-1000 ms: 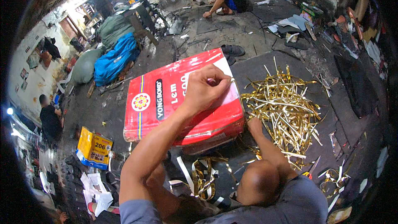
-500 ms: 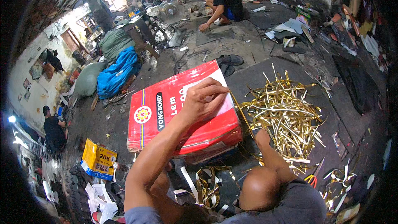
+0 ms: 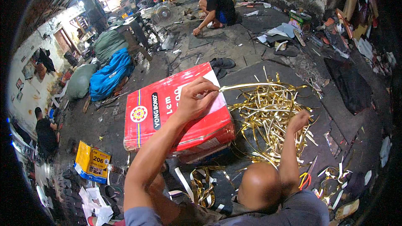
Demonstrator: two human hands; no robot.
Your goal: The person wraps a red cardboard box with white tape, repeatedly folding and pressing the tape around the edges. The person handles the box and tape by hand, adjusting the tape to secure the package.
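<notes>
Pinched between the fingertips of my left hand (image 3: pixel 196 100) is the end of a narrow gold strip (image 3: pixel 255 86), which runs rightward over the pile. That hand rests above a red box (image 3: pixel 144 132) with a pale panel on its top, lying in front of me. To the right spreads a tangled pile of gold and white strips (image 3: pixel 268 121) on a dark mat. My right hand (image 3: pixel 299 120) is at the right edge of this pile, its fingers curled closed; whatever they hold is too small to make out. My bent knee (image 3: pixel 259 186) is below the pile.
Orange-handled scissors (image 3: pixel 307 175) lie right of my knee, near more strip scraps (image 3: pixel 335 186). A yellow and blue carton (image 3: pixel 92 162) stands at left. Dark shoes (image 3: pixel 222 63) sit behind the box. Ahead, a person (image 3: pixel 217 4) squats near a fan (image 3: pixel 165 14); another (image 3: pixel 45 129) is at far left.
My right hand has moved from beside the box rightward and up to the pile's right edge. The gold strip in my left hand, earlier slanting down toward my right hand, now lies rightward across the pile.
</notes>
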